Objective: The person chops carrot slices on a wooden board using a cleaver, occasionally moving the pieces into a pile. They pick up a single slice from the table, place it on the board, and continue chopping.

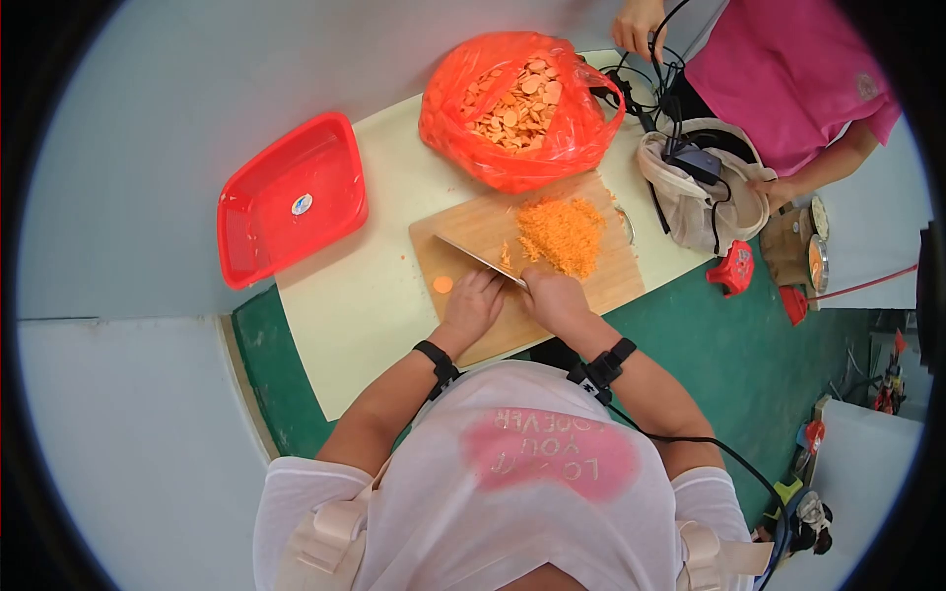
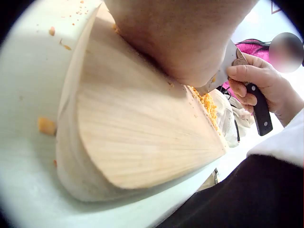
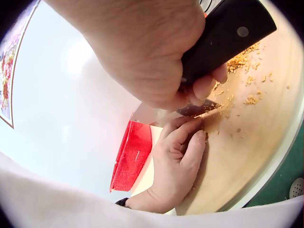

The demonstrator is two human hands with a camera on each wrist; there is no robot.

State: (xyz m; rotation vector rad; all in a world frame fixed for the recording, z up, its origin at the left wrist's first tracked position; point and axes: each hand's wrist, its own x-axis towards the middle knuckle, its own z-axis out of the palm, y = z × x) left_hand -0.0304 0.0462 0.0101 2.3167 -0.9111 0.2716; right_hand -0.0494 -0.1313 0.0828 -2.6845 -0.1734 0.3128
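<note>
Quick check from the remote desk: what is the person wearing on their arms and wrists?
Both forearms are bare below short white sleeves. The left hand has a black strap with a small black unit at its wrist. The right hand has the same sort of black strap, with a black cable trailing back from it.

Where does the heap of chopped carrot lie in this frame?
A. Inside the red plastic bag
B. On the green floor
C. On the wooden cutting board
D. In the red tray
C: the heap of chopped carrot sits on the wooden cutting board, beyond the knife held by the right hand.
</note>
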